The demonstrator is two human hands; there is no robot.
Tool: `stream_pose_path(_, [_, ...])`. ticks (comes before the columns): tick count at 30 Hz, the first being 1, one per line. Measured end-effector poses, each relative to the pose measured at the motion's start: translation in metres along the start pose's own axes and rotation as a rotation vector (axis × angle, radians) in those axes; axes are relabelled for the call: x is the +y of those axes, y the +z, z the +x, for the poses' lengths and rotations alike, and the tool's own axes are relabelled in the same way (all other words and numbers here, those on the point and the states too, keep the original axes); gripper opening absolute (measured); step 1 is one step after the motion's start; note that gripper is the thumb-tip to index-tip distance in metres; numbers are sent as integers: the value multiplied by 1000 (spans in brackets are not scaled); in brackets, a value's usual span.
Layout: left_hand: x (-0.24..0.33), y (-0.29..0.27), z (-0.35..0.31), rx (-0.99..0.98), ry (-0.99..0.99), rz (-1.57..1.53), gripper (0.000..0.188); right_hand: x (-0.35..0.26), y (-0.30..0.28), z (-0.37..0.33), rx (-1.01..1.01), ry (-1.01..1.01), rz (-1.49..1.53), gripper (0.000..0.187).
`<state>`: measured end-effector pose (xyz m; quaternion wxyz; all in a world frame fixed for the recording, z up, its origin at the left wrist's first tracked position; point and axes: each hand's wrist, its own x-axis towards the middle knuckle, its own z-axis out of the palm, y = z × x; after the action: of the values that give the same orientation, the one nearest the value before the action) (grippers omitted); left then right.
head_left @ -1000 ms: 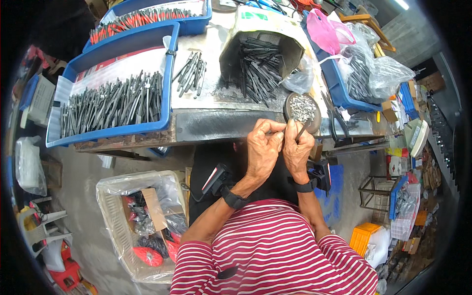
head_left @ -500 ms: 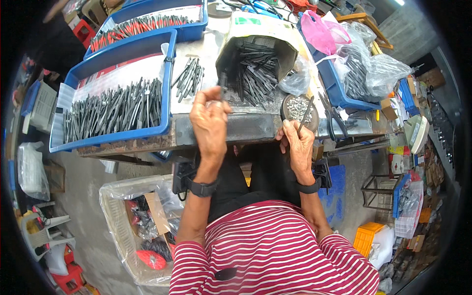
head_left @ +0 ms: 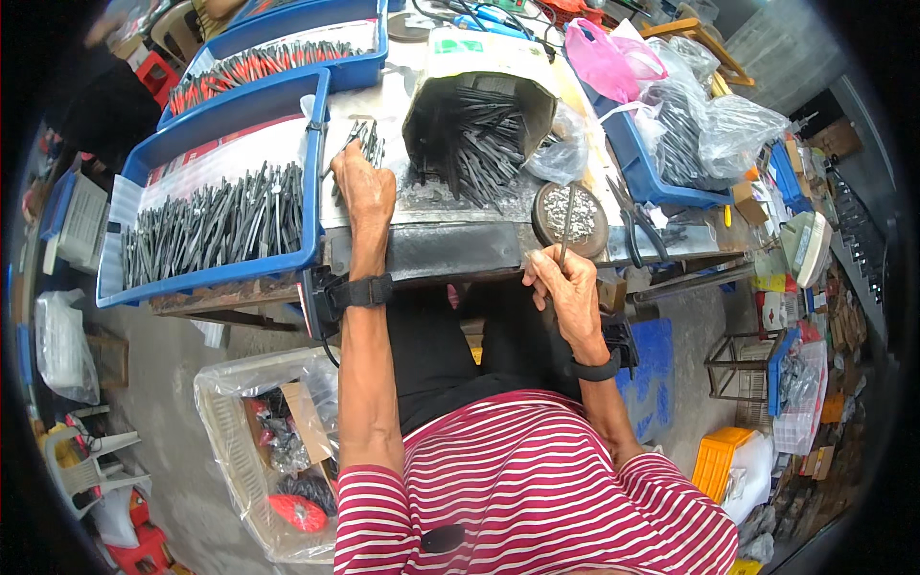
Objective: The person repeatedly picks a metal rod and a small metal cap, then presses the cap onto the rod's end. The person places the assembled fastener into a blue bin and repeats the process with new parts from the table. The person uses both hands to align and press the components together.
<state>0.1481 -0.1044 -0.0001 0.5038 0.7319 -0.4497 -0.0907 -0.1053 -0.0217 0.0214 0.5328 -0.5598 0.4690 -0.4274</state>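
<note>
A: Your left hand (head_left: 366, 195) reaches over the table to the small pile of dark rods (head_left: 366, 135), between the front blue tray (head_left: 314, 182) and the open bag (head_left: 479, 65). Have you got hold of one?

B: From this angle I can't tell. Your fingers are bent, and the back of your hand hides their tips.

A: Your right hand (head_left: 571, 295) reads better.

B: Yes, your thumb and forefinger are pinched closed on a thin dark stick (head_left: 567, 225), your other fingers loosely curled. It points away from you, across the round dish (head_left: 540, 220) of small silvery parts (head_left: 587, 213).

A: And near that dish?

B: The bag lies just beyond it, mouth toward you, with dark pieces (head_left: 487, 139) spilling out; a dark-handled tool (head_left: 644, 235) lies to your right.
</note>
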Motion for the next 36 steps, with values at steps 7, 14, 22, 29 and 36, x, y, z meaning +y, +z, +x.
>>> stream_pose_path(7, [41, 3, -44, 122, 278, -270, 35, 3, 0, -1, 28, -24, 14, 25])
stream_pose_path(14, [71, 22, -54, -84, 333, -119, 20, 1, -11, -4, 33, 24, -43, 23])
stream_pose_path(22, [83, 47, -42, -150, 621, 335, 29, 8, -18, 1, 52, -23, -40, 25])
stream_pose_path(29, [76, 48, -41, -180, 663, 384, 31, -6, -37, 16, 74, 11, -124, 24])
stream_pose_path(36, [76, 49, -40, -156, 697, 410, 23, -32, -55, 67, 43, -39, -90, 15])
